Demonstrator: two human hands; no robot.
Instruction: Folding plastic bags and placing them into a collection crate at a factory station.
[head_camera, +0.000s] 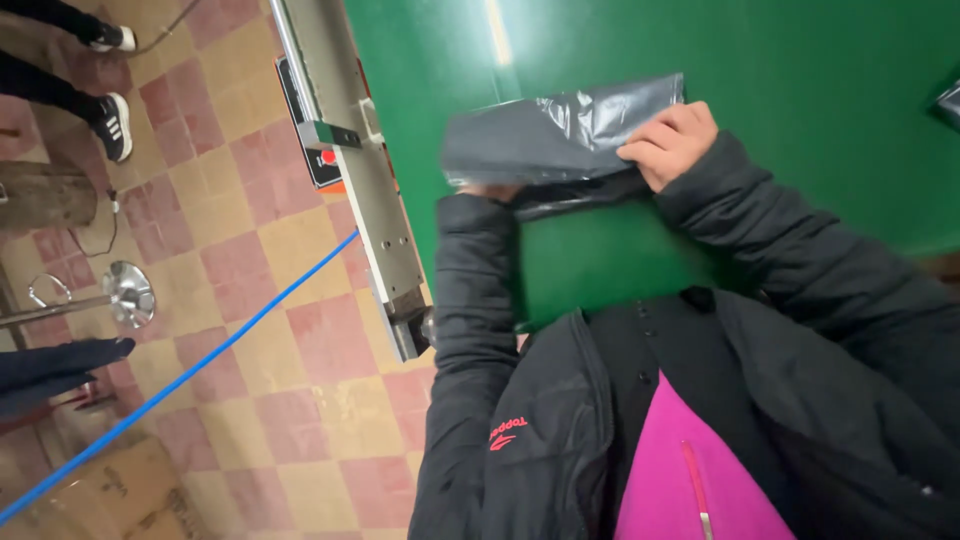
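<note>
A dark grey plastic bag (555, 130), flat and shiny, is held above the green belt surface (800, 70). My right hand (668, 143) grips its right lower edge with curled fingers. My left hand (488, 190) is mostly hidden beneath the bag's left lower corner, only a sliver of fingers showing; it seems to hold the bag from below. Both arms are in black jacket sleeves, and a black jacket over a pink top fills the lower right.
A metal side rail (360, 170) with a red button box (322, 158) borders the green surface. A blue cord (190, 375) runs across the chequered tile floor. Another person's feet (112, 120) stand at top left. A cardboard box (110, 495) lies bottom left.
</note>
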